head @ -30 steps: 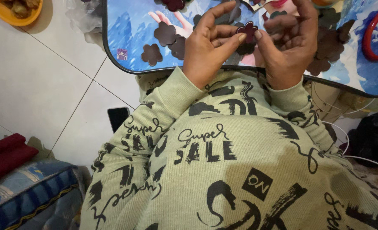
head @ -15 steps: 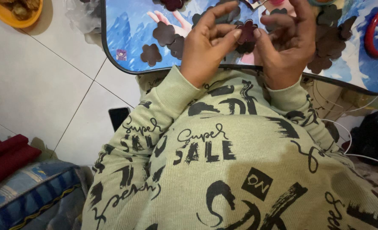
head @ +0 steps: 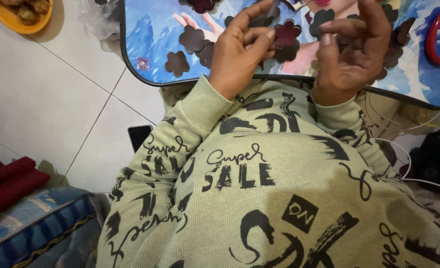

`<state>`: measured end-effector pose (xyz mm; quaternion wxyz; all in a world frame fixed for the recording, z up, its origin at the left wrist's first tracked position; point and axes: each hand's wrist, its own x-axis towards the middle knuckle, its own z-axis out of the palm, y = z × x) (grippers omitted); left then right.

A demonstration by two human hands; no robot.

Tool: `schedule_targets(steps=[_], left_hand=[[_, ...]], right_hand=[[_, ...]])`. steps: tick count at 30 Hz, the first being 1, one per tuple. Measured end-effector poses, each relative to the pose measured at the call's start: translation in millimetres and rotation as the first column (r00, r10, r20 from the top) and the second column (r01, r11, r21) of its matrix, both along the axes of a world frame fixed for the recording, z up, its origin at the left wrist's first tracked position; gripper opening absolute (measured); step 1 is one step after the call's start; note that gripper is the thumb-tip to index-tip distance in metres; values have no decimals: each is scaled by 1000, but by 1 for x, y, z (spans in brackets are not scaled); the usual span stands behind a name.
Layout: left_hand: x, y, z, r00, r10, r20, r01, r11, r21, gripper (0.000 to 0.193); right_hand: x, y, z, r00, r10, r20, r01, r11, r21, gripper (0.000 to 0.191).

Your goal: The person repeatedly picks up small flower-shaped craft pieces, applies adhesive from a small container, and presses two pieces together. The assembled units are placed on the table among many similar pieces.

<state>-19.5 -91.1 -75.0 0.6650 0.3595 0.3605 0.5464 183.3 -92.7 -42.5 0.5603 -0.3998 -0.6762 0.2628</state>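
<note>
a dark phone screen [head: 139,136] lies on the floor tiles.

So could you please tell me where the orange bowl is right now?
The orange bowl sits on the white tiled floor at the head view's top left corner, left of the blue tray.

A low tray table with a blue cartoon-printed top and dark rim [head: 145,79] spans the upper part of the frame, standing on a white tiled floor [head: 46,94]. Dark brown flower-shaped cut-outs [head: 177,63] lie scattered on it, and a red loop-shaped object [head: 436,42] sits at its upper right. On the floor lie an orange bowl of food [head: 24,12] at upper left, a small black flat object [head: 139,135] at centre-left, and folded dark red cloth [head: 6,183] at lower left.
</note>
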Motion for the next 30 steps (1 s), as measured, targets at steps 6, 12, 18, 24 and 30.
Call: schedule_targets(steps=[6,12,18,24,30], left_hand=[[1,0,-3,999,-5,36,5,1000,-14,47],[1,1,-8,997,-35,73,36,999,-12,48],[0,-1,-10,996,-46,79,46,999,5,47],[2,0,-13,998,-30,47,31,999,-7,51],[6,-3,-17,998,-29,51,28,999,32,57]], right_hand=[[-7,-8,17,965,27,260,-21,999,-28,58],[-12,-4,21,948,38,316,-39,999,-6,60],[-11,-6,21,948,33,317,-26,999,-28,59],[-15,-12,29,914,-4,407,-17,999,47,63],[-11,-4,35,800,15,600,-182,959,219,63]])
